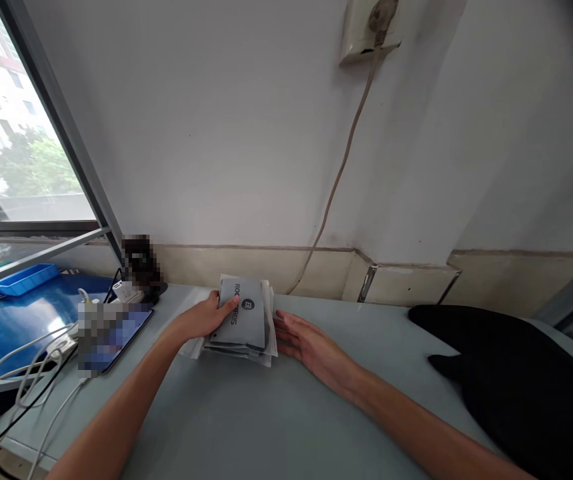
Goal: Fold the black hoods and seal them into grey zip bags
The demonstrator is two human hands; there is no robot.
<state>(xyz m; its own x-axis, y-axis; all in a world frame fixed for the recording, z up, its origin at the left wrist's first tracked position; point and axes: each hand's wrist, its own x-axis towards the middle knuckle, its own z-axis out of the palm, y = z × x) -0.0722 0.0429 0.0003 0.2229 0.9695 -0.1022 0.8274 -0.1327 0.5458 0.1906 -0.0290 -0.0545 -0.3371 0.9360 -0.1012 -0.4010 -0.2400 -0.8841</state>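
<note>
A stack of flat grey packets [250,325] in clear plastic sleeves lies on the grey-green tabletop [226,413]. Dark lettering and a round logo show on the top packet. My left hand [207,315] grips the stack at its left edge, thumb on top, the other fingers partly hidden at the side. At the right edge, my right hand [306,343] is open with fingers extended, close beside the sleeves; whether the fingertips touch them I cannot tell. Some clear plastic sticks out under my left hand.
A phone [129,337], partly pixelated, lies on the left with white cables [61,393] and a power strip [129,291]. Behind stands a pixelated dark object [141,267]. A black cloth-like item [526,373] covers the right side. A cord [343,157] hangs from the wall socket [361,30].
</note>
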